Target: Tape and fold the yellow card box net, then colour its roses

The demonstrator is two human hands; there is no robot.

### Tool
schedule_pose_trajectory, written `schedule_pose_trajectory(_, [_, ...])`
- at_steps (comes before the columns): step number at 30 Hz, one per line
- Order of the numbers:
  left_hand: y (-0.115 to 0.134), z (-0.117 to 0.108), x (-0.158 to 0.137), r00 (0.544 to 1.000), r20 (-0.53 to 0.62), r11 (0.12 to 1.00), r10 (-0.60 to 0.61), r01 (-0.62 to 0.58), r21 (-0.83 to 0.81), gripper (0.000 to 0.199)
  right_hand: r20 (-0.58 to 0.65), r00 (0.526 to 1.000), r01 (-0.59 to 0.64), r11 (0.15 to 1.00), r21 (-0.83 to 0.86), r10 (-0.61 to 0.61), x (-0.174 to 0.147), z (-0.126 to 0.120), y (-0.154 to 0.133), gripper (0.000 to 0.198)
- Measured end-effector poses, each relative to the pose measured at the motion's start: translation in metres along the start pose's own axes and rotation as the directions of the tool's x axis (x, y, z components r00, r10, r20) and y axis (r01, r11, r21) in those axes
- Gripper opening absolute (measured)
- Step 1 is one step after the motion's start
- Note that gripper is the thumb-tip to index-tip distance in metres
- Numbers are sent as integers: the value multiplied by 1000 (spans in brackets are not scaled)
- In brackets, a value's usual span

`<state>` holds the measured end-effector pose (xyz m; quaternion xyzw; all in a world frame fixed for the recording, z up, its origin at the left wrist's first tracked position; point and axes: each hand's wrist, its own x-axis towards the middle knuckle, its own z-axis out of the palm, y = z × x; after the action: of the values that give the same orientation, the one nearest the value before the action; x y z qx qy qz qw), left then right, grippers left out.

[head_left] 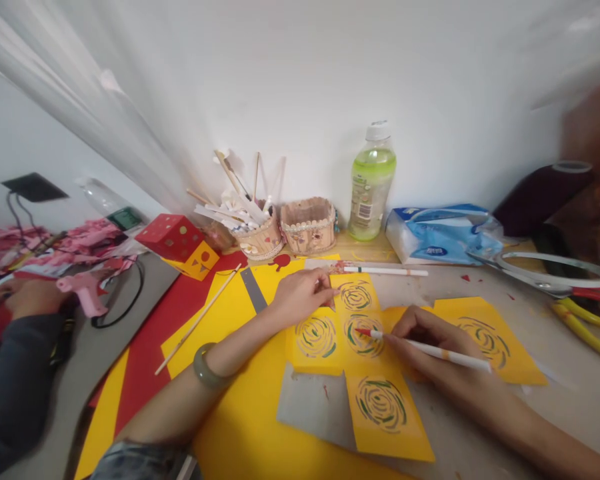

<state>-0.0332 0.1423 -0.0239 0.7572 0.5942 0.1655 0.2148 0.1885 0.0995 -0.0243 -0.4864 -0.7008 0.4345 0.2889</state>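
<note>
A yellow paper box cutout [353, 370] lies unfolded on the table, its panels marked with rings of green and dark curved strokes. My right hand [433, 343] grips a white felt-tip pen [447, 355], and the pen's red tip touches the ringed pattern on the middle panel. At the upper panel's left edge, my left hand [305, 293] has its fingers curled closed, with thumb and fingertips on the paper. A second white felt-tip pen [390, 271] lies just behind the cutout.
Large yellow and red sheets [245, 413] and a thin wooden stick [197, 320] lie on the left, near a red-and-yellow paper cube [173, 240]. Behind are decorated pots [307, 227], a green drink bottle [373, 187], tissues [443, 233] and scissors [545, 270]. A co-worker's arm [20, 373] is far left.
</note>
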Motion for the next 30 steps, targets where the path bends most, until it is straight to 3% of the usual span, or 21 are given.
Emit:
schedule_pose_trajectory(14, [-1, 3, -1, 998, -22, 991, 59, -56, 125, 16, 35, 999, 12, 1000, -22, -11, -1, 1, 0, 26])
schedule_pose_trajectory(30, [-3, 4, 0, 998, -16, 990, 68, -66, 125, 19, 55, 998, -4, 1000, -14, 5, -1, 1, -2, 28])
